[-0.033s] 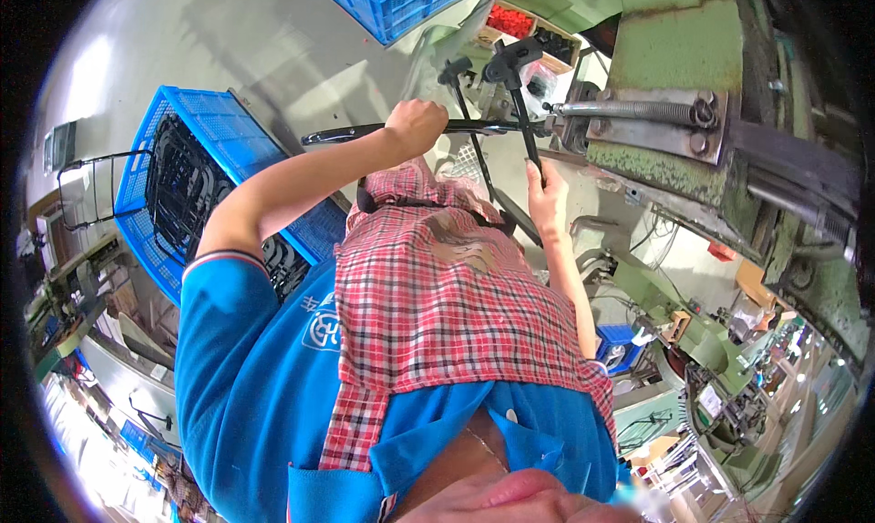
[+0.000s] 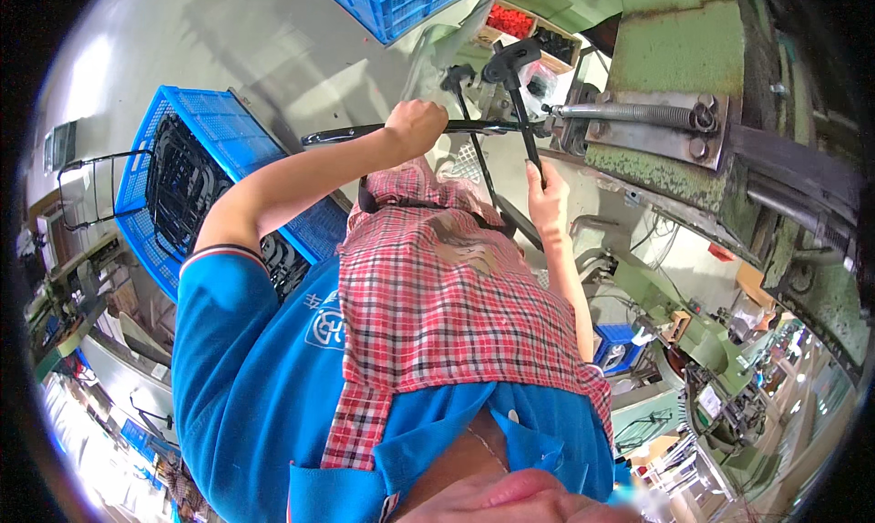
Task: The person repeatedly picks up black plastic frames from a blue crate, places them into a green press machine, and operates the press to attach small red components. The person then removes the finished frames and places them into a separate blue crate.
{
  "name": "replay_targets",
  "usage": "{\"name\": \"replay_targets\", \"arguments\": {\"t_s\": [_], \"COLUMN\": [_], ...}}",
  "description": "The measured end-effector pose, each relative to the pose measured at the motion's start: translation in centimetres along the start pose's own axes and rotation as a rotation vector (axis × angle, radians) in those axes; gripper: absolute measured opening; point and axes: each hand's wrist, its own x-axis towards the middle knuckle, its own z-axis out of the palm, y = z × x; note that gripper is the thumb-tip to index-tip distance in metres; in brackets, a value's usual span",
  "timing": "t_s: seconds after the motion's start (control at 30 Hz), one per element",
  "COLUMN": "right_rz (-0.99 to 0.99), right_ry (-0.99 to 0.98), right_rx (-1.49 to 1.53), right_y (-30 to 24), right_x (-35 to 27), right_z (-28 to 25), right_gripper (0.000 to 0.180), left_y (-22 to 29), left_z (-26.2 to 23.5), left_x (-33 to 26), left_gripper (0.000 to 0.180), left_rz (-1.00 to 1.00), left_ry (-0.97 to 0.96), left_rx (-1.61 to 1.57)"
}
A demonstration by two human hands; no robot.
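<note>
My left hand (image 2: 417,127) is closed in a fist around a glossy black curved bar (image 2: 488,127). The bar runs sideways in front of my apron, its right end close to the green machine (image 2: 670,45). On the right, my right hand (image 2: 547,197) is wrapped round a thin black rod (image 2: 527,127) topped by a black end piece (image 2: 509,62). A second black rod (image 2: 481,163) with a similar end piece (image 2: 458,78) stands to its left. Both rods run down toward a dark tube beside my apron; I cannot tell whether they join.
A blue crate (image 2: 205,122) full of black bent-wire parts (image 2: 187,181) stands at my left. Another blue crate (image 2: 396,8) is at the far side. Boxes of red pieces (image 2: 509,20) and black pieces (image 2: 554,45) sit by the machine. A spring (image 2: 629,110) is mounted on the machine.
The end piece of the second rod has shifted slightly. Both hands keep their places and their grip.
</note>
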Motion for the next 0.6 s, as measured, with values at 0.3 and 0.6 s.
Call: {"name": "replay_targets", "arguments": {"t_s": [0.3,0.6], "right_rz": [0.023,-0.016], "right_ry": [-0.032,-0.039], "right_rx": [-0.099,-0.09], "right_y": [0.6,1.1], "right_x": [0.3,0.4], "right_z": [-0.9,-1.5], "right_gripper": [0.027,0.029], "left_y": [0.4,-3.6], "left_z": [-1.4,-4.9], "left_x": [0.3,4.3], "left_gripper": [0.013,0.039], "left_rz": [0.019,0.137], "left_ry": [-0.03,-0.275], "left_rx": [0.051,-0.092]}}
